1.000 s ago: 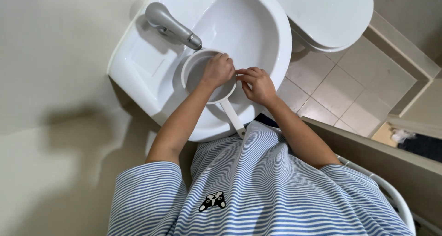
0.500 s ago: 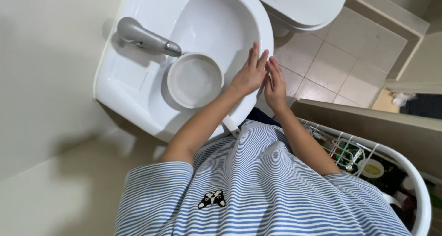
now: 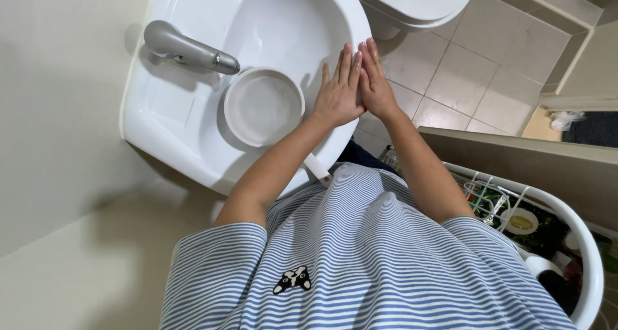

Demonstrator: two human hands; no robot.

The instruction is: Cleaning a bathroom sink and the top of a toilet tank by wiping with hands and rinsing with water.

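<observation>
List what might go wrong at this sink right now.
1. The pan sits under the tap with its handle sticking out over the sink rim; the left hand or forearm could knock it.
2. The hands, left against right hand, look wet; drips may hit the tiles.

The left hand (image 3: 338, 92) covers most of the scoop's handle (image 3: 317, 169), and the toilet (image 3: 418, 1) is cropped up top.

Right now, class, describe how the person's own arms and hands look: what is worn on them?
Both arms are bare from the short sleeves down. The shirt is blue-and-white striped with a small black-and-white dog motif. The left hand and right hand show no gloves, rings or watch.
</observation>
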